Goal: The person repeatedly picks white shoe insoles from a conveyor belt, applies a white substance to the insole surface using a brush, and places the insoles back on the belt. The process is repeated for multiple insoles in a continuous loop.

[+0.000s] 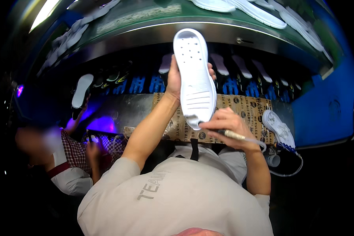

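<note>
My left hand (pixel 174 80) is closed around the far half of a white shoe sole (pixel 196 74), thumb along its left rim and fingertips showing past its right edge. The sole is tilted with its hollow inner side toward me, showing small holes at the far end and raised bars nearer me. My right hand (pixel 231 125) grips a slim brush-like applicator (pixel 235 135) with a pale handle and a clear tube (pixel 259 142). Its dark tip meets the sole's near end, where a greyish wet-looking patch shows. The exact shape of the tip is hard to make out.
Printed cardboard (pixel 240 106) covers part of the metal bench. White soles (pixel 259 13) lie on a green conveyor (pixel 145 17) beyond. Shoes on blue supports (pixel 137 84) stand beneath it. Right: a white sole (pixel 280 128) and a small cup (pixel 273 160). A co-worker (pixel 76 157) sits left.
</note>
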The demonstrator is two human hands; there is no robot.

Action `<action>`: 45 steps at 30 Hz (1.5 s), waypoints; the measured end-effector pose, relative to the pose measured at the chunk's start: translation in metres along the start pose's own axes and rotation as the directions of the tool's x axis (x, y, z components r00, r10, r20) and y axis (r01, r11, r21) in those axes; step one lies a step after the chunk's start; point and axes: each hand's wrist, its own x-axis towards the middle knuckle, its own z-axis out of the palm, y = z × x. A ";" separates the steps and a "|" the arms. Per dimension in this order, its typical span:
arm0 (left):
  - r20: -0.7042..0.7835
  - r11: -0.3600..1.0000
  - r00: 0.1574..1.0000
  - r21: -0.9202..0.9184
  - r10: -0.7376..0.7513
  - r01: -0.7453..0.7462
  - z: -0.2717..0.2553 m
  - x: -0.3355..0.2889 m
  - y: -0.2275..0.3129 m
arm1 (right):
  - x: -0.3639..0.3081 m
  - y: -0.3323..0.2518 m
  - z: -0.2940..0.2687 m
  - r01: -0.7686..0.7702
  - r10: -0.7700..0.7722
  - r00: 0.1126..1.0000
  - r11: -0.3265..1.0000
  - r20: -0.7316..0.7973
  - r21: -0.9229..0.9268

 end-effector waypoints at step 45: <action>-0.559 -0.274 0.714 0.829 -0.422 0.487 0.017 -0.003 0.058 | -0.004 0.016 -0.059 -0.127 0.122 0.992 0.915 -0.038 -0.382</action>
